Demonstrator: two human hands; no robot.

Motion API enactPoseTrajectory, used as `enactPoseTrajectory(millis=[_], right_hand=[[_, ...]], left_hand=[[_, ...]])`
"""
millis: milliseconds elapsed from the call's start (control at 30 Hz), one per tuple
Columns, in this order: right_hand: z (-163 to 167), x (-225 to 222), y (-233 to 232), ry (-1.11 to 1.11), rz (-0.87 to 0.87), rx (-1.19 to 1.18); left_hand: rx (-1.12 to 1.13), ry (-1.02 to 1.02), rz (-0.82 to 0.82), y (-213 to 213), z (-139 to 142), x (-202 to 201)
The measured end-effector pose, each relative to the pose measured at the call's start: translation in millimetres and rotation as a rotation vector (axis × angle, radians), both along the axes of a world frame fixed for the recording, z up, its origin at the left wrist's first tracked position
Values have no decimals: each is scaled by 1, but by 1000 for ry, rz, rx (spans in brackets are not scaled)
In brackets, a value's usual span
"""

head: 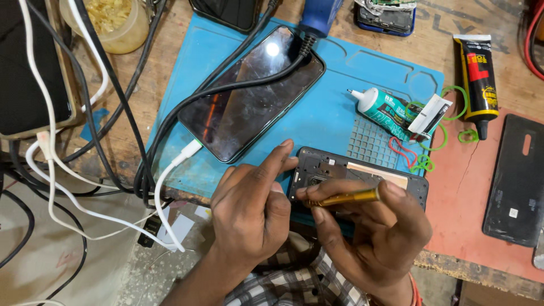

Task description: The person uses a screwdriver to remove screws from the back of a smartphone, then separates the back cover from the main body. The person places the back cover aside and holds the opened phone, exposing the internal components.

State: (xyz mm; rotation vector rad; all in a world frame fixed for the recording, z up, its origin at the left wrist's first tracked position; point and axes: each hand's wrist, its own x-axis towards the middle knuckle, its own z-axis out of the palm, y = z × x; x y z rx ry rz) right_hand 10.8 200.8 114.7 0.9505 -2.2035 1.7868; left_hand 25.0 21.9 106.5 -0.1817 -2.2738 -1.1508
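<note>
Opened phone point(362, 173) lies back-up at the near edge of the blue mat point(328, 113), half hidden by your hands. Around it: one intact phone point(249, 96) with a dark screen sits just beyond on the mat, a black cable point(226, 90) draped over it and a white cable point(170, 170) plugged into its near end. Right of that, one green-and-white glue bottle point(385, 110) lies on its side beside a few green and red rubber bands point(430, 141). One black glue tube point(476, 79) lies on the wooden surface point(442, 39), and one black back cover point(518, 178) lies on the red pad point(464, 198), well apart from your hands. A jar point(113, 22) stands at the far left, and another opened device point(385, 17) sits at the top edge. Loose cables crowd the left side; none cross the opened phone.

Your left hand point(249, 209) is loosely curled, its fingers point(277, 158) stretched forward and touching the opened phone's left end, steadying it. Your right hand point(374, 226) is clenched around one brass-coloured screwdriver point(345, 198), held nearly level, tip pointing left over the phone's camera corner. Whether the tip touches a screw, cannot tell.
</note>
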Motion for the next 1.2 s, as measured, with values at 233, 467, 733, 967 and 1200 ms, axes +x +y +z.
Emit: enactPoseTrajectory(millis=[233, 467, 733, 967, 1200], right_hand=[[27, -9, -16, 297, -8, 187], [47, -8, -26, 298, -38, 217], [30, 3, -10, 269, -83, 244], [26, -2, -22, 252, -85, 141], [43, 14, -23, 160, 9, 152]], left_hand=[[5, -12, -6, -1, 2, 0], [6, -52, -20, -3, 9, 1], [12, -56, -27, -1, 10, -1], [21, -92, -60, -3, 15, 2], [56, -178, -153, -13, 20, 2]])
